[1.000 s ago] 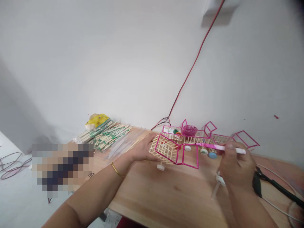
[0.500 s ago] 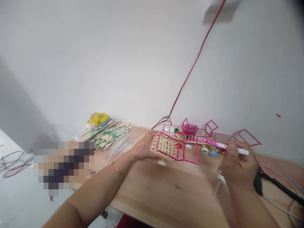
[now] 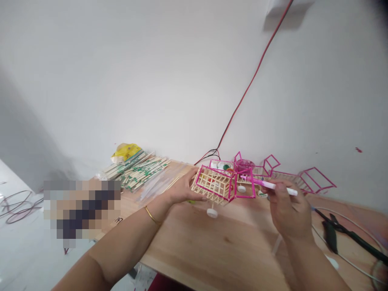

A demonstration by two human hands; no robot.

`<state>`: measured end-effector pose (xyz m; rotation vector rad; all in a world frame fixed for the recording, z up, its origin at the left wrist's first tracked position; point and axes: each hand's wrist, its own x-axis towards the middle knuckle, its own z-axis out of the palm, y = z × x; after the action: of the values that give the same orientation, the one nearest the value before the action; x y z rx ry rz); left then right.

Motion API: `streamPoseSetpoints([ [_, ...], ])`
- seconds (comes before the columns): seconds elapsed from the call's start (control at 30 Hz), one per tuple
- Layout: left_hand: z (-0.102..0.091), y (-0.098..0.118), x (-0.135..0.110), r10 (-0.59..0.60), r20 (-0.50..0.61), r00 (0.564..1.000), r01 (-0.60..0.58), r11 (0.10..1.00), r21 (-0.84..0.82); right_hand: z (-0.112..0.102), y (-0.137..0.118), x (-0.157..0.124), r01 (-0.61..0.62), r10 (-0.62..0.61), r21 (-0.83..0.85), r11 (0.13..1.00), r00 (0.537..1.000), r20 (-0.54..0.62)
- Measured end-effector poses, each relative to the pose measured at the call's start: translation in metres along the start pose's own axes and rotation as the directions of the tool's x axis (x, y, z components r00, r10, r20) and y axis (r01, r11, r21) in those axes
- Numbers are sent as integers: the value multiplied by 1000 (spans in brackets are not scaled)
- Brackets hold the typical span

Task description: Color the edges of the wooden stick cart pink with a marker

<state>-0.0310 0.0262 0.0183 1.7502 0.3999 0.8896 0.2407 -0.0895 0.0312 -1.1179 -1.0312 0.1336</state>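
In the head view, my left hand [image 3: 181,190] grips the left end of a small model cart [image 3: 214,185] built of thin wooden sticks. Some of its frame is painted pink, while the slatted body is bare wood. A white wheel [image 3: 212,213] shows below it. My right hand [image 3: 289,212] pinches a white-handled paintbrush [image 3: 280,187] whose pink tip lies at the square front frame of the cart; whether it touches is hard to tell. Behind the cart stands a cup of pink paint [image 3: 246,165], partly hidden by the frame.
More pink-framed stick models [image 3: 285,175] stand along the wall. Green-marked sticks [image 3: 142,171] and a yellow packet [image 3: 126,152] lie at the back left of the wooden table [image 3: 212,250]. A dark-handled tool [image 3: 330,236] and a white cable lie at right.
My right hand and the paintbrush have moved left and slightly down, closer to the cart. The cart has turned and tilted a little in my left hand.
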Motion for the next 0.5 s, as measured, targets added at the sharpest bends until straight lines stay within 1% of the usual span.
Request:
streamPoseSetpoints([
  [0.2, -1, 2, -1, -10, 27, 1000, 9, 999, 31, -2, 4, -1, -6, 9, -32, 999, 996, 84],
  [0.5, -1, 2, 1, -11, -24, 1000, 11, 1000, 13, -9, 3, -3, -19, 18, 4, 1000, 988, 154],
])
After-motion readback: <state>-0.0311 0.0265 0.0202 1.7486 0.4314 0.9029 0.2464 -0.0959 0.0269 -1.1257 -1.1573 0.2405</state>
